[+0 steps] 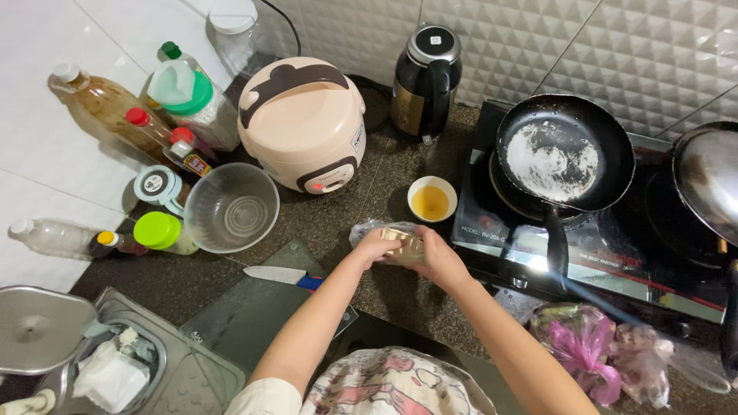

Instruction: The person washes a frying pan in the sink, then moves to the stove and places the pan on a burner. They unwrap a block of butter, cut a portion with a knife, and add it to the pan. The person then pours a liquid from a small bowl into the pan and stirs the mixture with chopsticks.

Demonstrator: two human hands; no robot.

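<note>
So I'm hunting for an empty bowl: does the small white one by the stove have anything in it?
Not empty. The small white bowl holds a shallow pool of amber liquid covering its bottom.

Home kitchen, rice cooker (302,123), stove (600,230), frying pan (565,150), sink (154,369)

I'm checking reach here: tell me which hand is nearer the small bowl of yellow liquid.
Right. The right hand is just below the small bowl; the left hand is farther, below and left of it.

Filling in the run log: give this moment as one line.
left hand: holds plastic-wrapped pack | right hand: holds same pack | beside: small bowl, yellow liquid
</note>
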